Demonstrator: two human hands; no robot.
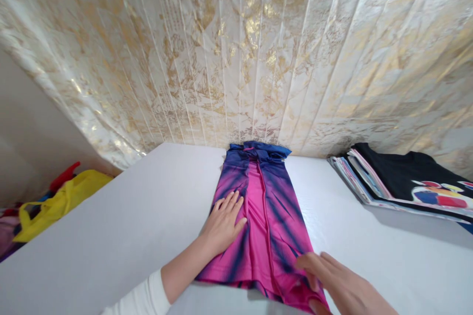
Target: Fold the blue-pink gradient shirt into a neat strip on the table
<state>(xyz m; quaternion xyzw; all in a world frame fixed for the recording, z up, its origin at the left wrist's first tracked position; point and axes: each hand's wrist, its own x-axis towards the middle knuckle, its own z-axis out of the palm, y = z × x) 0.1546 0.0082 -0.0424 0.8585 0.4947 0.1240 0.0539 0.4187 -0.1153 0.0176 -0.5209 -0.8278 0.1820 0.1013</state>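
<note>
Both palms lie flat and open, left hand [222,224] and right hand [334,280], on the pink-and-blue garment [263,216]; the slick fabric between them could bunch or slide out of its fold

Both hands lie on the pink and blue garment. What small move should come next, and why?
Probably fold the near hem toward the blue collar end: the pink and blue striped garment already lies narrowed lengthwise, left hand flat on it, right hand at the hem.
</note>
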